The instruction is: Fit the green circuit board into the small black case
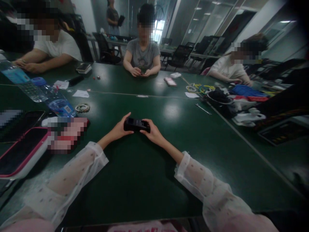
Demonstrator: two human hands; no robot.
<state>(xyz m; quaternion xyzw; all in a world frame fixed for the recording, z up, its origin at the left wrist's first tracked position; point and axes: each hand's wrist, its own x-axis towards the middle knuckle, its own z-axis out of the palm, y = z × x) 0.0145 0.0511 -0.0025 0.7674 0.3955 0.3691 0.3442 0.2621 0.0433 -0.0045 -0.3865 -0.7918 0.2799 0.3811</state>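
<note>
Our left hand [121, 126] and right hand [153, 131] grip opposite ends of the black device [136, 125], fingers wrapped round it, likely for steadiness; it sits between them, over the green table [135, 170], top face visible.

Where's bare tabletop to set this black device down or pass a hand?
The green tabletop is bare between the left sleeve and right sleeve, and from the black device across to the wrench. It's crowded at left with water bottles and a pink-edged device, and at far right with yellow cables and a blue bundle.
</note>
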